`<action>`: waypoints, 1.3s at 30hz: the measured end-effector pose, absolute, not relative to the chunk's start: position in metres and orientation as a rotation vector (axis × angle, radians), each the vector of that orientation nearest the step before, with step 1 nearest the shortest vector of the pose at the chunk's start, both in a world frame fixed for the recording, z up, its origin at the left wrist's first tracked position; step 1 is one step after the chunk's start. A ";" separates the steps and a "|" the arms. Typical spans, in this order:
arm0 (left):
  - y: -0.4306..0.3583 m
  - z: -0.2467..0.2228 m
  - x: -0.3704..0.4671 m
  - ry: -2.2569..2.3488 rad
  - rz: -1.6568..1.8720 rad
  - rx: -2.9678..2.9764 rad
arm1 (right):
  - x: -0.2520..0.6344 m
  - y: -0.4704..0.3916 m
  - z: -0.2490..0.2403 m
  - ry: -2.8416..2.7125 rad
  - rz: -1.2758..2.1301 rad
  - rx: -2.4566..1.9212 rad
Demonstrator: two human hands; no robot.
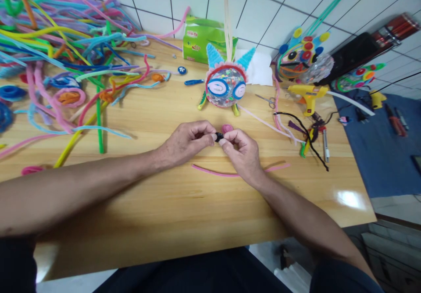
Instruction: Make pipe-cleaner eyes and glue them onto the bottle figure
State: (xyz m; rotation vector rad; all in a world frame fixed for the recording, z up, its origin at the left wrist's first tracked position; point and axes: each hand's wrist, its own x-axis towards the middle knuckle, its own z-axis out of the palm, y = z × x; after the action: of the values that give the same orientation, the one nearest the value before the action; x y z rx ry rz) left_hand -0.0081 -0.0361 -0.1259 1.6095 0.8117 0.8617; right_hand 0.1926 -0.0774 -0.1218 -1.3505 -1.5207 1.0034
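Note:
Between my two hands, over the middle of the wooden table, is a small black piece (219, 137). The fingertips of my left hand (190, 141) pinch it from the left, and my right hand (242, 152) pinches it from the right. A pink coil (226, 128) lies just behind my right fingertips. Under my right hand a pink pipe cleaner (213, 170) lies on the table. Farther back stands a clear round ornament (225, 87) with blue ears, a red band and blue-ringed eyes.
Many coloured pipe cleaners (66, 43) are heaped at the left. Behind the ornament is a green packet (204, 38). Scissors (268, 101), a yellow glue gun (307, 98), a black twisted strand (312, 141) and two more ornaments are at the right.

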 end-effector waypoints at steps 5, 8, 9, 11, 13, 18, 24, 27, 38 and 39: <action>-0.036 -0.126 -0.008 0.810 0.866 1.601 | 0.192 -0.077 -0.122 -1.520 0.997 -1.346; -0.036 -0.126 -0.008 0.812 0.865 1.600 | 0.192 -0.077 -0.122 -1.518 0.997 -1.352; -0.036 -0.126 -0.008 0.814 0.863 1.599 | 0.192 -0.077 -0.122 -1.516 0.999 -1.354; -0.036 -0.126 -0.008 0.815 0.865 1.595 | 0.193 -0.077 -0.122 -1.515 1.000 -1.350; -0.036 -0.126 -0.007 0.813 0.868 1.595 | 0.193 -0.077 -0.122 -1.515 0.998 -1.346; -0.036 -0.127 -0.008 0.804 0.867 1.605 | 0.192 -0.077 -0.121 -1.514 1.001 -1.359; -0.036 -0.127 -0.008 0.816 0.866 1.609 | 0.192 -0.077 -0.122 -1.510 1.005 -1.376; -0.036 -0.127 -0.008 0.812 0.863 1.618 | 0.192 -0.077 -0.121 -1.512 1.006 -1.371; -0.036 -0.127 -0.009 0.816 0.870 1.628 | 0.192 -0.078 -0.119 -1.508 1.015 -1.384; -0.036 -0.127 -0.008 0.819 0.866 1.627 | 0.192 -0.078 -0.119 -1.509 1.013 -1.385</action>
State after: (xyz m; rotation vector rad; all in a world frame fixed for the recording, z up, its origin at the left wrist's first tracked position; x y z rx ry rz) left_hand -0.0085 -0.0358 -0.1271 1.6266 0.8194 0.8664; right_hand 0.1919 -0.0776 -0.1191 -1.3848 -1.5090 1.0130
